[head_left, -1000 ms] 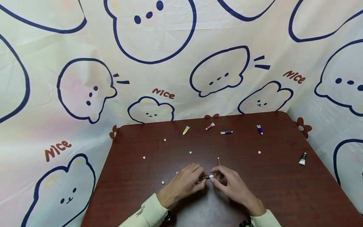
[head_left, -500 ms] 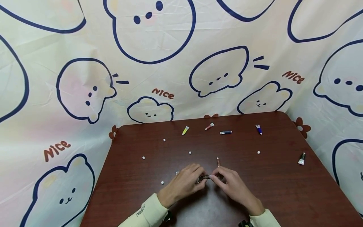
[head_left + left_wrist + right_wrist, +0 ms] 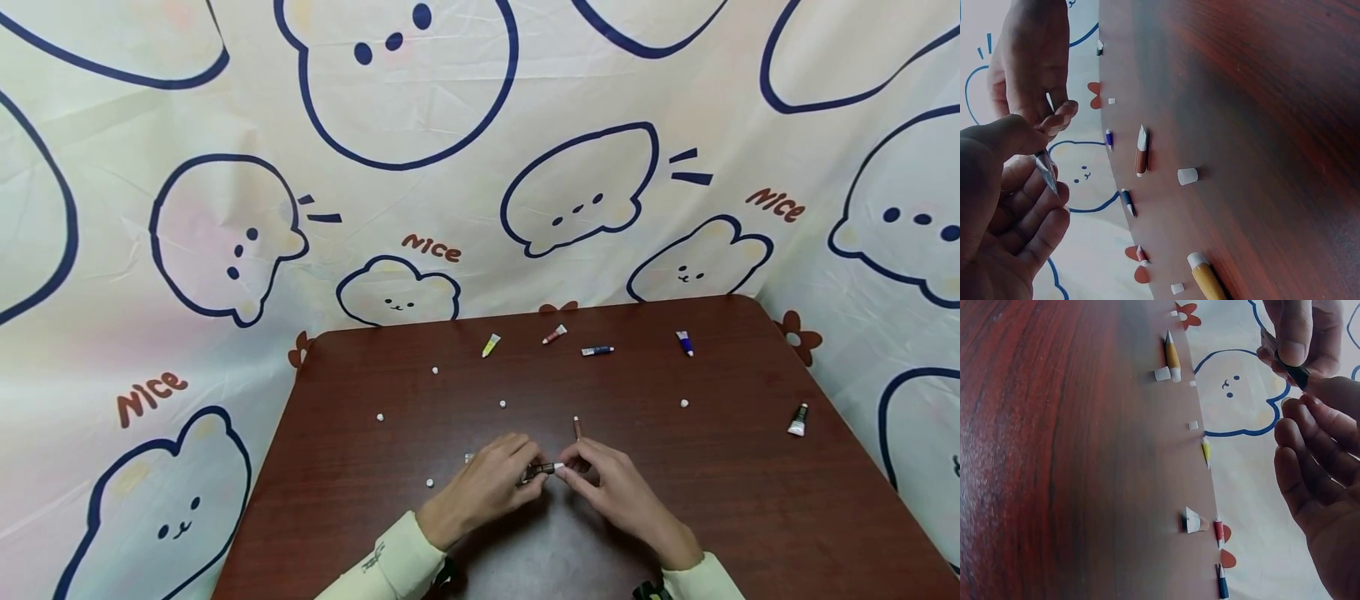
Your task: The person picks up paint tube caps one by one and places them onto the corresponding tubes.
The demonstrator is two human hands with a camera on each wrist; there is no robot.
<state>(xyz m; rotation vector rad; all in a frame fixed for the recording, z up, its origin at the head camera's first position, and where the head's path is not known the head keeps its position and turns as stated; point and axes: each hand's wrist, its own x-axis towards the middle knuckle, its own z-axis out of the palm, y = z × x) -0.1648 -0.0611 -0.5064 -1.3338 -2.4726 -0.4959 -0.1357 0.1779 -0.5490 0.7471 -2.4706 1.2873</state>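
Note:
My left hand (image 3: 487, 483) grips a small dark paint tube (image 3: 537, 471) above the table, its cap end pointing right. At that end my right hand (image 3: 622, 492) pinches the white cap (image 3: 558, 467) between thumb and index finger. In the left wrist view the tube's flat silvery tail (image 3: 1047, 174) sticks out below the left fingers. The right wrist view has the tube's dark body (image 3: 1294, 372) between both hands, while the cap is covered by fingers. A brown paint tube (image 3: 577, 427) lies just beyond the right fingertips. An ochre tube (image 3: 1207, 278) lies near the left hand.
Along the brown table's (image 3: 360, 500) far side lie yellow (image 3: 491, 345), red (image 3: 555, 334), dark blue (image 3: 597, 351) and violet-blue (image 3: 686, 343) tubes. A black-green tube (image 3: 799, 420) is at the right. Several loose white caps (image 3: 502, 404) are scattered about. A printed cloth (image 3: 450, 208) hangs behind.
The right fingers shift slightly at the cap: it showed a second ago, was mostly covered half a second ago, and shows again now. The left hand and tube stay in place.

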